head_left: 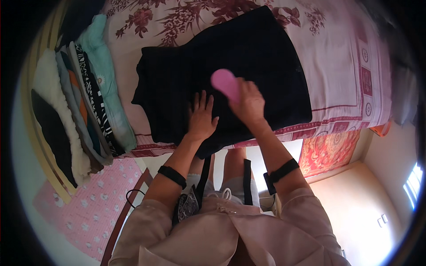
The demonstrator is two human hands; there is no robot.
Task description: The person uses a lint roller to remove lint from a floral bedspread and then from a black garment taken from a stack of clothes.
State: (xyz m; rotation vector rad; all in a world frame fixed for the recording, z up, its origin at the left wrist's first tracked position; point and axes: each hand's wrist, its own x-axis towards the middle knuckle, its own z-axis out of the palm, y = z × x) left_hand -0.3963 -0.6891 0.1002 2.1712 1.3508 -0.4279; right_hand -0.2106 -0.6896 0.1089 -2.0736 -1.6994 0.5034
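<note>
A black garment (262, 48) lies spread out on the bed in front of me. My left hand (202, 117) rests flat on it, fingers spread, left of the middle. In my right hand (250, 104) is a pink brush-like tool (223, 82) with a smooth rounded head, its grip hidden by my closed fingers. The head points up and left over the black cloth, close to my left hand. Its underside is out of sight, so I cannot tell whether it touches the fabric.
The bed (333, 84) has a pale pink floral cover with a dark red border. Folded clothes and bedding (95, 88) stand stacked along the left. A pink patterned mat (93, 208) lies lower left; a red patterned rug (328, 148) and a pale cabinet (355, 199) are at right.
</note>
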